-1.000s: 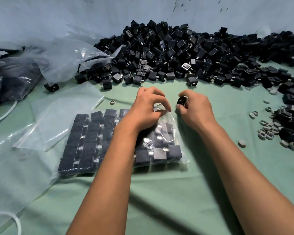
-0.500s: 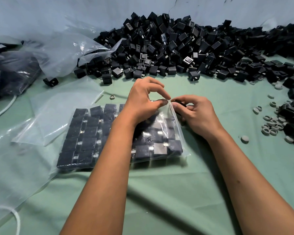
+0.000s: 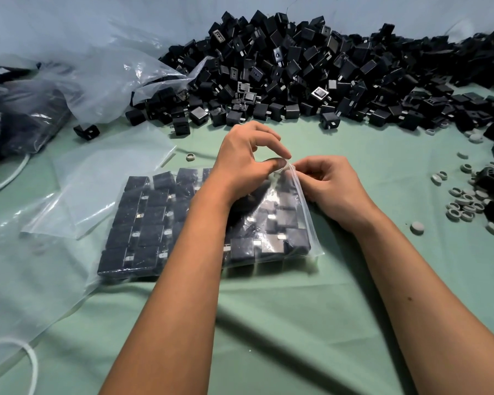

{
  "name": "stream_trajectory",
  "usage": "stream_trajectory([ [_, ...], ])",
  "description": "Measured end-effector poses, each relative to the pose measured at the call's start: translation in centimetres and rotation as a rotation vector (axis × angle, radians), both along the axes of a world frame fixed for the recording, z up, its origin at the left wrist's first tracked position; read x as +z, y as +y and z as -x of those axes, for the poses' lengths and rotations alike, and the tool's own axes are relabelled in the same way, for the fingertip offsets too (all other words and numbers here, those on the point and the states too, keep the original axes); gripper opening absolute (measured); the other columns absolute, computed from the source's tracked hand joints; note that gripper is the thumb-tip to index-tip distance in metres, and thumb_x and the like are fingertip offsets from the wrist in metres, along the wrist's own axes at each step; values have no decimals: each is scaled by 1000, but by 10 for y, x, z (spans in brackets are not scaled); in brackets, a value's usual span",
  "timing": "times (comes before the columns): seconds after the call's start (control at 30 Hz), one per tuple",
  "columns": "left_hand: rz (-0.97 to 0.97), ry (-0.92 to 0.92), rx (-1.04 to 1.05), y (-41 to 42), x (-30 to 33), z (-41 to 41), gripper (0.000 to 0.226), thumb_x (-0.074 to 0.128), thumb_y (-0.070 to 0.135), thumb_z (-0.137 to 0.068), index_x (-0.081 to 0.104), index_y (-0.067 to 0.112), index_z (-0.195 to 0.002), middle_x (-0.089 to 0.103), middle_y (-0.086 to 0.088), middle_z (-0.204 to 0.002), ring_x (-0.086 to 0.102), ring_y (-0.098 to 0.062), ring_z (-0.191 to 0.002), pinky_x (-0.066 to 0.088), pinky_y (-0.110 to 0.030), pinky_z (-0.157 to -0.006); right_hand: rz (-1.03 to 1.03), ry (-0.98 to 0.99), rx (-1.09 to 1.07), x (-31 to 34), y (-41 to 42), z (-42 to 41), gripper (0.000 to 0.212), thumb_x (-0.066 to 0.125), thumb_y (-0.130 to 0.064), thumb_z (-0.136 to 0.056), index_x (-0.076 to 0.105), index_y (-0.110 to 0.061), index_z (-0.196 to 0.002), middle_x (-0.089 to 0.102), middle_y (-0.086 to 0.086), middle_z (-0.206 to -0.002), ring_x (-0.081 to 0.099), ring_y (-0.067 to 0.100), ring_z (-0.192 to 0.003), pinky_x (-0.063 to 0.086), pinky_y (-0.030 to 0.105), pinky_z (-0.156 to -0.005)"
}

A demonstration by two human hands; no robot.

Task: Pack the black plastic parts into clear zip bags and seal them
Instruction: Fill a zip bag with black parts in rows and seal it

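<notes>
**Hands pinch the mouth of a filled bag beside a heap of black parts**

A person's left hand point(image 3: 247, 161) and right hand point(image 3: 330, 186) meet at the raised top corner of a clear zip bag point(image 3: 300, 212) lying on a green cloth point(image 3: 268, 323). The left thumb and forefinger are curled and pinch the thin plastic at the bag's mouth; the right fingers are curled in just beside them and grip the same edge from the other side. Whether the right hand holds anything else cannot be told.

Inside the bag, blocky black plastic parts point(image 3: 143, 223) sit in tidy rows, matte-sided, with small bright metal tabs showing through the glossy film. The bag's near edge lies flat, and bare green cloth runs from it towards the camera, crossed only by the two forearms.

Behind the hands, a loose heap of the same parts point(image 3: 311, 69) stretches across the back against a pale wall and curves down the right side. Small grey rings point(image 3: 465, 208) are scattered near the right edge. On the left lie an empty flat bag point(image 3: 103, 178), crumpled clear sheeting point(image 3: 97, 72) and dark filled bags point(image 3: 20, 118). A white cord point(image 3: 32, 363) loops at the lower left corner.

No brand, label or writing can be read.
</notes>
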State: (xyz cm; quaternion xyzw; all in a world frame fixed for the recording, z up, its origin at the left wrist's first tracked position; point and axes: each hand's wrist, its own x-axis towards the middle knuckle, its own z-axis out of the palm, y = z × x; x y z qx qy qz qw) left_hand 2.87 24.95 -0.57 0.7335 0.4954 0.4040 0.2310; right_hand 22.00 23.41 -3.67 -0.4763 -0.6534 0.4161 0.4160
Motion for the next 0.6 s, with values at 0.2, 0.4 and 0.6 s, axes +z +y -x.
stream_trajectory([
  [0.2,0,-6,10,0,1,-2,15,86,13,-78,83,22,-90,67,4,-112,57,-15,-116,48,-39,-99,-90,-2,-31,-1,1,5,16,78,-30,-92,82,-14,-93,70,20,-90,59,38,-67,52,51,-59],
  [0.4,-12,9,16,1,0,-3,16,85,14,-78,83,25,-89,66,6,-110,57,-13,-114,48,-36,-99,-154,-59,-61,-5,5,9,8,79,-21,-91,81,-15,-88,76,6,-79,62,19,-67,55,47,-65],
  [0.6,-19,27,6,2,-1,-3,15,83,15,-80,83,25,-90,67,6,-109,58,-12,-113,49,-37,-99,-106,-110,108,-1,7,0,12,74,-26,-95,83,-19,-92,74,10,-92,65,44,-90,54,57,-81],
])
